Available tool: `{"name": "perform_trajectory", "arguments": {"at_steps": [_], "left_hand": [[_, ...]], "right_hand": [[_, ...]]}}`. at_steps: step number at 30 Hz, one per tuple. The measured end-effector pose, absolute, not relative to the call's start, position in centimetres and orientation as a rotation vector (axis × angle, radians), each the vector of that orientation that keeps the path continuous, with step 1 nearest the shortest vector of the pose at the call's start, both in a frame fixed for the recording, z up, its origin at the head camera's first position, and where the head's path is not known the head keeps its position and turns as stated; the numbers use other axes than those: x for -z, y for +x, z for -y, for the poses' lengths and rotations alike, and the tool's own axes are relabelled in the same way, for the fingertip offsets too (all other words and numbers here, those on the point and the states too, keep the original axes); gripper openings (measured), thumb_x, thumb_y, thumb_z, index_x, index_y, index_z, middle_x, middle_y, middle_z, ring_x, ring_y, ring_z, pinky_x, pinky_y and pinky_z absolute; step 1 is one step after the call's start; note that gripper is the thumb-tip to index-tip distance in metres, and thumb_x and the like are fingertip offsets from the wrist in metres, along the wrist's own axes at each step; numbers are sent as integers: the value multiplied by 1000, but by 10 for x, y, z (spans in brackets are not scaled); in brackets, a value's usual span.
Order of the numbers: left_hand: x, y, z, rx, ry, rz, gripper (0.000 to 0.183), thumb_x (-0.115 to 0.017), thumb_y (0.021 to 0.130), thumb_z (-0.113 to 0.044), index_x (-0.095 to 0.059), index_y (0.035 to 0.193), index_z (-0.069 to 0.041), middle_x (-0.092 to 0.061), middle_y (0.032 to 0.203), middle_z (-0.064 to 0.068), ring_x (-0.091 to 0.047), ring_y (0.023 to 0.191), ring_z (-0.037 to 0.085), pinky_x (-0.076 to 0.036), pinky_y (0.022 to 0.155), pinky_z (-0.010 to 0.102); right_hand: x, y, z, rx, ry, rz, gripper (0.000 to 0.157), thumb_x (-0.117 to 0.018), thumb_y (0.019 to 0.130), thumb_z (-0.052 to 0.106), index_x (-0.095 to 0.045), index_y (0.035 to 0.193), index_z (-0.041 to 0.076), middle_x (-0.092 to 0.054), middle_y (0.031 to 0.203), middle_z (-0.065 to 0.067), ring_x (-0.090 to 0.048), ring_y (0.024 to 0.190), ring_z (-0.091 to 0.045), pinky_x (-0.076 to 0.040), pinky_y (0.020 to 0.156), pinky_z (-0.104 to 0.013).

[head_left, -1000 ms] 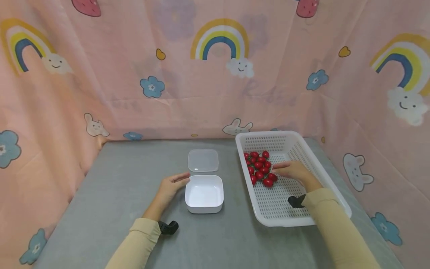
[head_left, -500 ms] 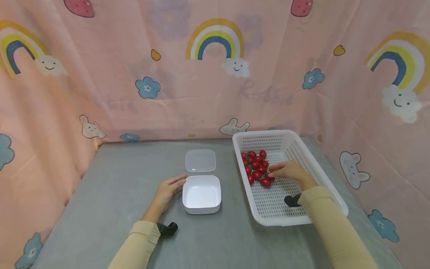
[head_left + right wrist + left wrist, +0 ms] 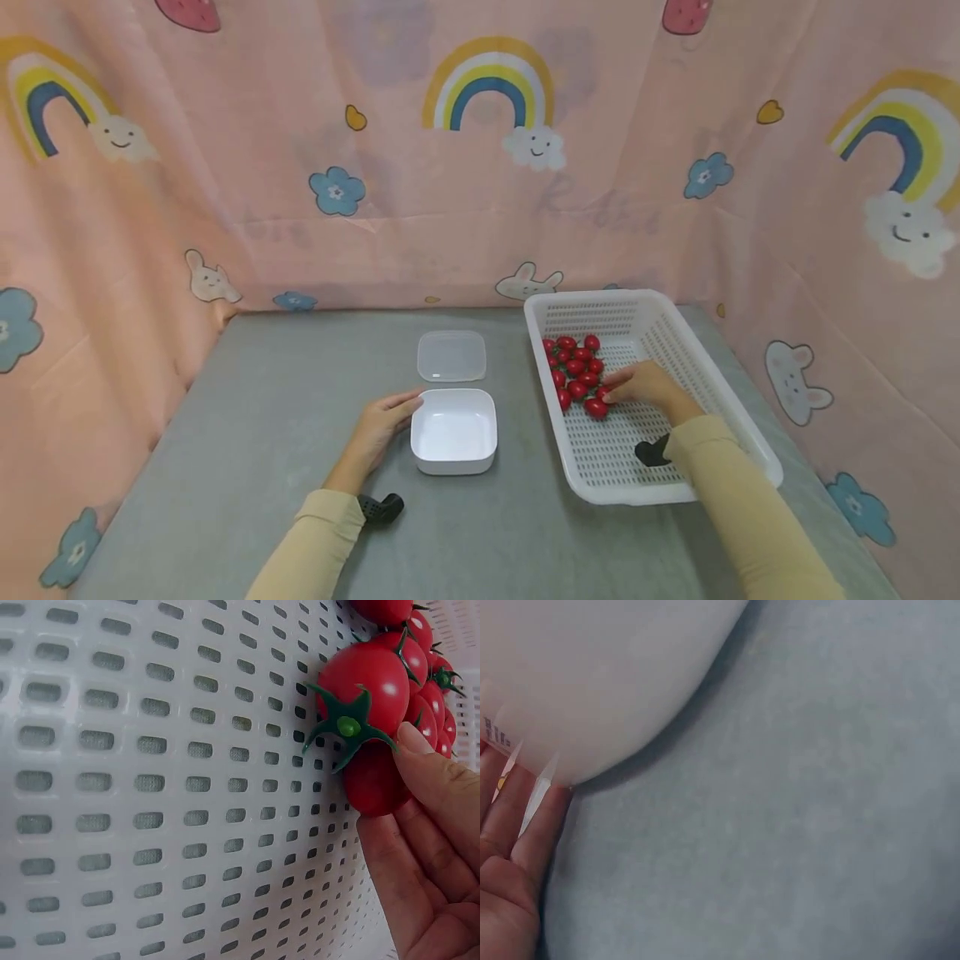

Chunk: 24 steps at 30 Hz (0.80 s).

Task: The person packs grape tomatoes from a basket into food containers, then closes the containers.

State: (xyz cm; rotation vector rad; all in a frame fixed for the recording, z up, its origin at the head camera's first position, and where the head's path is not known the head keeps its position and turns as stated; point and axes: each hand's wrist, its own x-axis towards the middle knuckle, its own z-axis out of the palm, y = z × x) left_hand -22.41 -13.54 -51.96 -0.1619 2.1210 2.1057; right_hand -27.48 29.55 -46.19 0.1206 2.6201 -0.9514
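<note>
In the head view, my left hand (image 3: 378, 425) touches the left side of a white square food box (image 3: 453, 465). Its fingers (image 3: 514, 799) lie fairly straight against the box wall in the left wrist view. My right hand (image 3: 654, 392) reaches into a white perforated basket (image 3: 600, 454). Between thumb and fingers it pinches a dark red cherry tomato (image 3: 373, 784), seen in the right wrist view. Right above that one lies a larger-looking tomato (image 3: 367, 675) with a green star-shaped calyx. Several more cherry tomatoes (image 3: 575, 367) cluster along the basket's left side.
Behind the box lies a translucent lid (image 3: 452, 357) on the grey tabletop (image 3: 300, 375). A pink patterned curtain (image 3: 262, 167) hangs behind and at both sides. The basket's rim (image 3: 555, 421) stands between the tomatoes and the box.
My right hand has moved slightly down to the tomatoes at the cluster's near right, and its fingers have closed on one. The left hand has stayed at the box.
</note>
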Motion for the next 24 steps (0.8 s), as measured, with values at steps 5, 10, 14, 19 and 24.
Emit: {"name": "perform_trajectory", "arguments": {"at_steps": [5, 10, 14, 19, 24], "left_hand": [[520, -224, 134, -2134, -165, -2120, 39, -70, 92, -19, -67, 125, 2, -66, 131, 16, -68, 104, 7, -56, 88, 24], [521, -224, 133, -2141, -175, -2132, 39, -70, 93, -20, -67, 124, 3, -66, 131, 16, -68, 104, 6, -56, 88, 23], [522, -224, 132, -2154, -175, -2119, 39, -69, 93, -19, -66, 124, 4, -65, 132, 17, -67, 102, 4, -55, 86, 20], [523, -225, 132, -2163, -187, -2109, 39, -69, 93, -18, -66, 125, 5, -65, 131, 18, -67, 99, 1, -55, 85, 18], [523, -225, 131, -2191, -198, -2086, 37, -69, 93, -15, -66, 123, 6, -66, 130, 18, -68, 96, 0, -55, 83, 18]], "right_hand": [[462, -275, -298, 937, 130, -2637, 45, -78, 86, 23, -68, 123, 0, -70, 120, -21, -63, 114, -38, -50, 100, -52], [455, -276, -298, 1076, 212, -2589, 52, -75, 89, 28, -63, 130, -1, -66, 128, -23, -63, 117, -38, -50, 102, -50], [444, -275, -293, 1184, 299, -2545, 57, -75, 89, 31, -60, 135, 0, -60, 136, -23, -60, 123, -38, -47, 106, -52], [433, -270, -284, 1250, 246, -2551, 58, -72, 91, 33, -58, 137, 1, -58, 139, -23, -57, 128, -39, -46, 107, -51], [425, -264, -276, 1315, 138, -2547, 57, -68, 94, 30, -54, 140, -1, -54, 143, -25, -56, 129, -39, -45, 108, -49]]}}
